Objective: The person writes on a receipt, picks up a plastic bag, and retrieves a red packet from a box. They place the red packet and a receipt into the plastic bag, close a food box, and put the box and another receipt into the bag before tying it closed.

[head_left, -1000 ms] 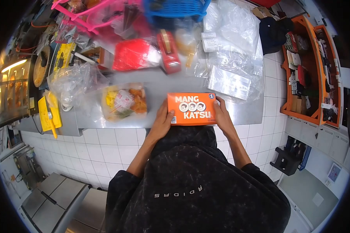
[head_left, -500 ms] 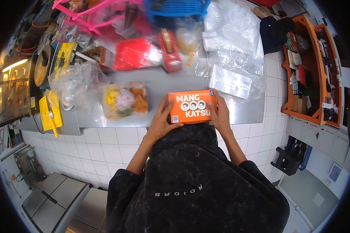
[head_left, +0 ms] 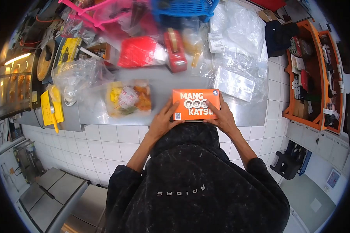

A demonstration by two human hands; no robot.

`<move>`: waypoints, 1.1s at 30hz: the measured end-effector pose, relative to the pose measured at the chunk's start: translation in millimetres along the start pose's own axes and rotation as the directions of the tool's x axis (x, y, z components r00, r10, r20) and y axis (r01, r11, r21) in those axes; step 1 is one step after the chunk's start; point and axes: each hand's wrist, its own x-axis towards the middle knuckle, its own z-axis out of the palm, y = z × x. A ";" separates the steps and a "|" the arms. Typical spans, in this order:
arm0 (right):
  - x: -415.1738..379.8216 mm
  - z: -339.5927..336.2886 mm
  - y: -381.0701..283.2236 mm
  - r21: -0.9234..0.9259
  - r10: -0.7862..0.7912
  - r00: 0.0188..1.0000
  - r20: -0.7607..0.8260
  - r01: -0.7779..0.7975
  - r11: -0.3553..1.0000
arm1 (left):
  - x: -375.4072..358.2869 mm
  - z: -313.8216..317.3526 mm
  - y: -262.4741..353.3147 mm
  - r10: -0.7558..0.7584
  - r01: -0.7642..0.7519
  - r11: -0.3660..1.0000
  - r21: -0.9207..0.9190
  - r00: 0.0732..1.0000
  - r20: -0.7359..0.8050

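An orange box (head_left: 190,105) with white "MANG KATSU" lettering lies closed near the front edge of the steel table. At its left side is my left hand (head_left: 164,120), with fingers and thumb round the corner. My right hand (head_left: 221,117) grips the right side, one finger lying across the lid near the lettering. To the left of the box sits a clear bag of food (head_left: 129,99), with yellow and orange-brown pieces and a small wrapped packet with red print.
Behind are a red packet (head_left: 140,52), a red tape dispenser (head_left: 175,54), a blue basket (head_left: 184,9) and a pink basket (head_left: 87,17). Clear plastic bags (head_left: 237,50) cover the back right. A yellow-handled tool rests on a yellow board (head_left: 47,110) at far left.
My right hand has shifted from the box's right edge to its lower right, with a finger now over the lid. The whole view has shifted slightly.
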 end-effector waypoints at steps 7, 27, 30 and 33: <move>-12.3 -1.9 5.9 0.055 -0.021 0.995 0.101 0.015 0.998 | -1.7 -4.6 1.1 0.021 -0.014 0.998 -0.064 0.994 0.106; 50.1 -31.3 -56.6 -0.342 -0.105 0.944 0.314 0.216 0.915 | -3.2 -2.4 -13.0 0.089 -0.083 0.995 -0.060 0.990 0.107; 58.8 -26.5 -54.0 -0.327 -0.109 0.921 0.374 0.241 0.914 | -4.7 -20.1 12.5 -0.090 0.103 0.993 -0.064 0.979 0.181; 57.1 -25.9 -58.8 -0.397 -0.087 0.919 0.384 0.249 0.884 | -16.3 -56.1 43.6 -0.056 0.037 0.994 -0.107 0.982 -0.182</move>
